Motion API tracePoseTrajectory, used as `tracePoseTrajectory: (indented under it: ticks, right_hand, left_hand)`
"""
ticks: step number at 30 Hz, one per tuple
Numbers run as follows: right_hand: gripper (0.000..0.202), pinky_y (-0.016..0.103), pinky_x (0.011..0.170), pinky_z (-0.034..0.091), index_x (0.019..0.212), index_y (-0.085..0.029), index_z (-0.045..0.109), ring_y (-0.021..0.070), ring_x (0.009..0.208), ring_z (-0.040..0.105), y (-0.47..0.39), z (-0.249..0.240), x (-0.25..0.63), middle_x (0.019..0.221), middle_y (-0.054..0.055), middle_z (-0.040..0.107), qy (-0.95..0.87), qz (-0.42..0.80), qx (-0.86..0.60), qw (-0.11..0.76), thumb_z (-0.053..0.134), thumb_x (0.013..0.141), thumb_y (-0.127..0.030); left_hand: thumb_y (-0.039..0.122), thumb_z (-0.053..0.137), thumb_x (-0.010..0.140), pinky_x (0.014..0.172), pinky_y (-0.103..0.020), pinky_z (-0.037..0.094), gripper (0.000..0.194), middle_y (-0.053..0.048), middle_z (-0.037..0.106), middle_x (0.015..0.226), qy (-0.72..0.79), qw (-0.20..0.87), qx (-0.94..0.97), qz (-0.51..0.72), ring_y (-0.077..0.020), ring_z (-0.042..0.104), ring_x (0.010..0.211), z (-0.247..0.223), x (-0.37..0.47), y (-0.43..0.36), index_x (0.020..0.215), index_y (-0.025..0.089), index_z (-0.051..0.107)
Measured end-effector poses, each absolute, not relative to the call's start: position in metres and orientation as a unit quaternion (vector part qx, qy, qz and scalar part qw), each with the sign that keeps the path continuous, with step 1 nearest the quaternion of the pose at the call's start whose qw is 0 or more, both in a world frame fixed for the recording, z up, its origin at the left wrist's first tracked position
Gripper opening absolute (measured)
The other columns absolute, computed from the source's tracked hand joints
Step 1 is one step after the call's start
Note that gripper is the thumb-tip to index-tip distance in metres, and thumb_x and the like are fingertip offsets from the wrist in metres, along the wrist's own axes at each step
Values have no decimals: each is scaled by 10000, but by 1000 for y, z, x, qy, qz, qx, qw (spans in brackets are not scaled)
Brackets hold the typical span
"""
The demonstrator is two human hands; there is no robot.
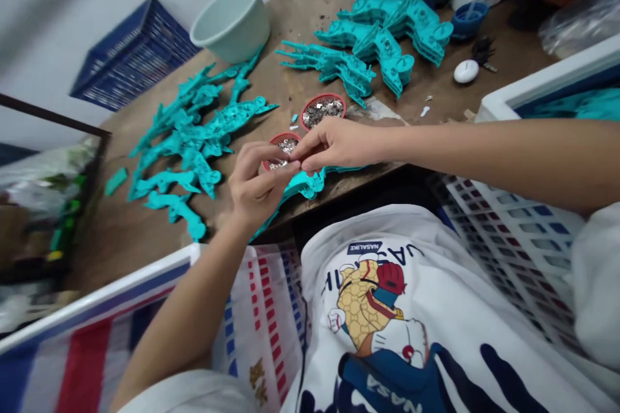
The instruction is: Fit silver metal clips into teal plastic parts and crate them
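My left hand (pixel 254 187) grips a teal plastic toy shell (pixel 303 186) at the near edge of the wooden table (pixel 300 19). My right hand (pixel 334 144) reaches in from the right, its fingertips pinched together against the left hand's fingers just over a small red cap of metal screws (pixel 281 142). What the right fingertips pinch is too small to see. A second red cap of screws (pixel 323 110) sits just behind. Loose teal shells (pixel 188 135) lie spread to the left, and another stack of teal shells (pixel 382 39) lies at the back.
A pale green bowl (pixel 234 19) stands at the back left of the table, a blue crate (pixel 130 55) beyond it. A white oval object (pixel 465 71) and a blue cup (pixel 469 18) sit back right. White lattice crates (pixel 513 239) flank my lap.
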State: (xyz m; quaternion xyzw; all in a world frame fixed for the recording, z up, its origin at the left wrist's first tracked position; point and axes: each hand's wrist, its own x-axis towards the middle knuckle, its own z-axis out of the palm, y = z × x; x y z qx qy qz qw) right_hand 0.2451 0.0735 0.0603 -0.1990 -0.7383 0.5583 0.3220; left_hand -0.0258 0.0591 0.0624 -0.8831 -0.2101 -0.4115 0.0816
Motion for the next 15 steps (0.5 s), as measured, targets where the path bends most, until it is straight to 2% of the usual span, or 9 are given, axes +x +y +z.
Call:
tracePoseTrajectory:
  ticks: [5,10,13,15]
  right_hand:
    - [237,278,927,656,1150,-155,904,178,992,752,71,54,248,1084,51,857,-714,588,-226,307,966,948,-261]
    - [382,299,872,634,1005,-178,835,190,937,727,70,55,253,957,21,796,-719,603,-239,251,1050,852,-454]
    - [426,313,819,602,942,-181,819,201,885,709,76,61,262,890,25,767,-741,575,-261,229,1049,828,-520]
    - [410,324,818,583,947,-177,841,211,877,711,86,62,272,878,33,765,-772,518,-291,225,1018,860,-536]
  left_hand:
    - [591,570,1234,1035,-495,701,486,-59,767,1079,-258,58,-897,-355,-245,772,1091,58,-18,51,984,281,848]
    - [711,387,1249,1167,-626,654,633,-56,749,1189,-282,-17,-914,-291,-306,774,1275,59,-11,42,1138,297,853]
    - [730,331,1238,1250,-639,610,635,-92,745,1407,-312,-44,-913,-261,-350,721,1434,50,-5,40,1419,350,805]
    - [704,388,1228,1361,-648,532,638,-125,645,1663,-340,-47,-906,-245,-391,602,1616,37,-1,40,1700,348,628]
